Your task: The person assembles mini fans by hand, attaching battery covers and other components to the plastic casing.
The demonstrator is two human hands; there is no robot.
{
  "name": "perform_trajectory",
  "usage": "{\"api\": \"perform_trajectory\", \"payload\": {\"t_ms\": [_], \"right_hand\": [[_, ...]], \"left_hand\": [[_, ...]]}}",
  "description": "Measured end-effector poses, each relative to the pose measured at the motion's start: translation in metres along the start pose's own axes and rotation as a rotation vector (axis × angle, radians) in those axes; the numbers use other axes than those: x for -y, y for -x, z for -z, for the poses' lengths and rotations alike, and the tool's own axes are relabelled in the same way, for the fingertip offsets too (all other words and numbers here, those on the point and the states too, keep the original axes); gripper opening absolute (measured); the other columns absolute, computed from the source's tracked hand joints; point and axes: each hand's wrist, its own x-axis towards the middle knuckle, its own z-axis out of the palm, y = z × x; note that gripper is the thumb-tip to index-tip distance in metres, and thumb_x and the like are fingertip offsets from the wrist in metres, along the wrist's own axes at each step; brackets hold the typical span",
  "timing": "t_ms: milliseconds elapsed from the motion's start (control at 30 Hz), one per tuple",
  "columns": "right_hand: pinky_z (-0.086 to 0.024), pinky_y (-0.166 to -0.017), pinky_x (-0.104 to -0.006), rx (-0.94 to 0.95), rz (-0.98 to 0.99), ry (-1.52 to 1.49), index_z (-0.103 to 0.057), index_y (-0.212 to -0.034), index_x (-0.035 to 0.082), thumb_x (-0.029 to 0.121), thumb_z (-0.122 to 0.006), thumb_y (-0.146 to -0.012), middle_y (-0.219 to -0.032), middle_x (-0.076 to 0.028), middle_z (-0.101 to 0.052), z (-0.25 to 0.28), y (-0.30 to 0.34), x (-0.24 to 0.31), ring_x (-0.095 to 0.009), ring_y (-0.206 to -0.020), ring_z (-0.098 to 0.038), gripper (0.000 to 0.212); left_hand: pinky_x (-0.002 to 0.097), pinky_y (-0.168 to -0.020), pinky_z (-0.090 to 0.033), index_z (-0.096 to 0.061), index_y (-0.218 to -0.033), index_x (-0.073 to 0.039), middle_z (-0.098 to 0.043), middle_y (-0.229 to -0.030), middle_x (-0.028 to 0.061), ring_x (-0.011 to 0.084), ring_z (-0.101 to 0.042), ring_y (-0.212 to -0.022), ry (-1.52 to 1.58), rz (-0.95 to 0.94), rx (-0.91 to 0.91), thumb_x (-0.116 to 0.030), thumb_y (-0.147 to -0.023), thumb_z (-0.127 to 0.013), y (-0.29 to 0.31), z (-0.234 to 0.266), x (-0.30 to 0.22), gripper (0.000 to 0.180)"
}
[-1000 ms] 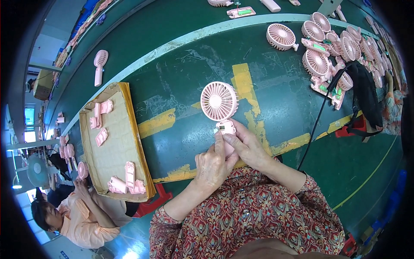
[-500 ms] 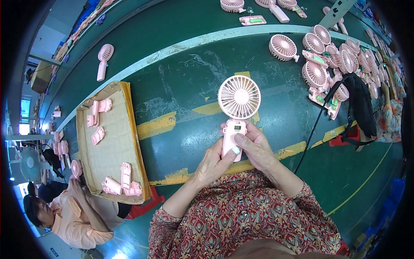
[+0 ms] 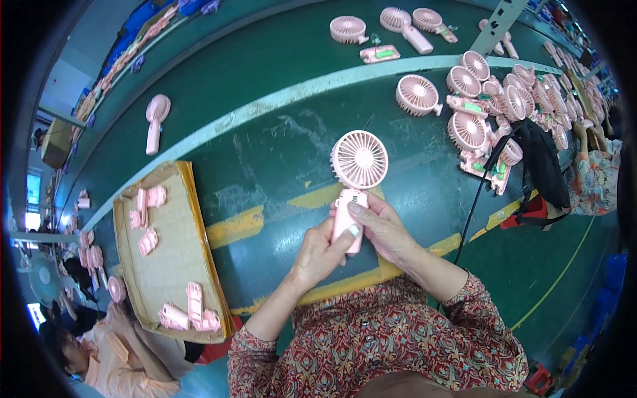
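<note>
A pink handheld fan (image 3: 360, 160) is held in front of me, its round grille pointing away from my body. My left hand (image 3: 320, 249) wraps the lower left of the fan's handle, thumb lying across it. My right hand (image 3: 385, 229) grips the right side, its thumb pressed near the small dark display at the top of the handle. Part of the handle is hidden by my fingers. Beneath the fan is the green tabletop (image 3: 279, 219) with worn yellow tape.
At left a shallow cardboard tray (image 3: 162, 265) holds several pink casing pieces. Pink fan heads (image 3: 468, 129) and open housings are heaped at right, beside a black bag (image 3: 544, 162). A lone fan (image 3: 156, 123) lies beyond the pale rail. A co-worker (image 3: 116, 351) sits at lower left.
Both hands and the fan have shifted slightly left and the fan has turned a little. The whole view has tilted, so tray and table sit lower in the picture.
</note>
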Motion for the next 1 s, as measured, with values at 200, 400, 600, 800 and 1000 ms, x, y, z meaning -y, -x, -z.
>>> {"api": "perform_trajectory", "payload": {"t_ms": [200,400,600,800,1000], "right_hand": [[-0.044,-0.091,-0.0362,-0.057,0.45,0.924,-0.048,-0.118,-0.004,0.025,-0.059,-0.087,-0.117,-0.019,-0.056,0.032,-0.071,0.056,-0.028,-0.108,-0.056,0.044],[-0.041,-0.091,-0.0432,-0.48,0.898,1.639,-0.052,-0.112,-0.004,0.017,-0.063,-0.079,-0.108,-0.024,-0.057,0.082,-0.177,0.14,-0.038,-0.104,-0.052,0.04],[-0.036,-0.098,-0.0468,-0.792,0.574,1.833,-0.06,-0.094,-0.004,0.032,-0.068,-0.073,-0.108,-0.023,-0.057,0.129,-0.274,0.198,-0.041,-0.113,-0.045,0.043],[-0.046,-0.087,-0.0392,-0.859,0.379,1.657,-0.065,-0.092,-0.001,0.033,-0.064,-0.075,-0.096,-0.019,-0.065,0.097,-0.29,0.202,-0.033,-0.101,-0.059,0.038],[-0.051,-0.077,-0.043,-0.645,0.558,1.53,-0.065,-0.083,-0.002,0.036,-0.058,-0.075,-0.081,-0.024,-0.065,0.05,-0.247,0.179,-0.036,-0.082,-0.064,0.039]], "left_hand": [[0.0214,-0.047,-0.042,-0.057,-0.099,0.003,-0.064,-0.075,0.0075,0.0069,-0.053,-0.054,-0.177,-0.323,-0.465,-0.017,-0.087,-0.053,-0.059,0.073,-0.031,0.023],[0.0483,-0.077,-0.046,-0.041,-0.126,-0.002,-0.057,-0.104,0.0259,0.041,-0.058,-0.092,-0.995,-0.225,-0.969,-0.019,-0.085,-0.055,-0.152,0.147,-0.072,0.046],[0.0478,-0.104,-0.028,-0.026,-0.136,0.005,-0.036,-0.136,0.0253,0.0363,-0.036,-0.127,-1.06,-0.246,-0.978,-0.029,-0.086,-0.055,-0.233,0.168,-0.018,0.067],[0.0475,-0.104,-0.027,-0.027,-0.137,0.003,-0.041,-0.134,0.0213,0.0326,-0.038,-0.126,-1.052,-0.243,-0.934,-0.028,-0.088,-0.053,-0.229,0.171,-0.02,0.063],[0.0447,-0.105,-0.026,-0.033,-0.134,0.004,-0.046,-0.129,0.0217,0.0317,-0.04,-0.125,-0.983,-0.28,-0.862,-0.029,-0.087,-0.053,-0.223,0.17,-0.025,0.061]]}}
